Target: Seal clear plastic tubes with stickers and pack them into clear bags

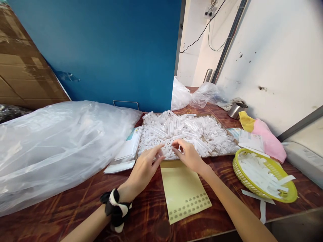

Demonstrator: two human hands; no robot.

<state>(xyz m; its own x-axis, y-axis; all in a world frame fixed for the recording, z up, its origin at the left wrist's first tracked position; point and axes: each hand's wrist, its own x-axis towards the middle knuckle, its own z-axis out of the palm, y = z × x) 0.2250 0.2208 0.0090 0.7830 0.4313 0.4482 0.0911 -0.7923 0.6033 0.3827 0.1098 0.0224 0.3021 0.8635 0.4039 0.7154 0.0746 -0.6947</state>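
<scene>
Both hands are over the near edge of a shallow tray (217, 155) heaped with small white plastic pieces (148, 143) and clear tubes (191, 126). My left hand (144, 167), with a black-and-white scrunchie (118, 208) on its wrist, has its thumb and fingers curled together. Facing it, my right hand (191, 157) is bent into a pinch, its fingertips near the white pieces. Anything small between the fingertips blends into the pile behind. Below the hands lies a yellowish sheet (180, 188) with rows of small round stickers at its near end.
On the left bulges a big translucent plastic bag (63, 144), beside white packets (128, 148). A yellow basket (290, 195) of white strips stands at right, with loose strips (262, 208) near it. Behind are a pink cloth (270, 137), a metal cup (236, 110) and a blue panel (108, 53).
</scene>
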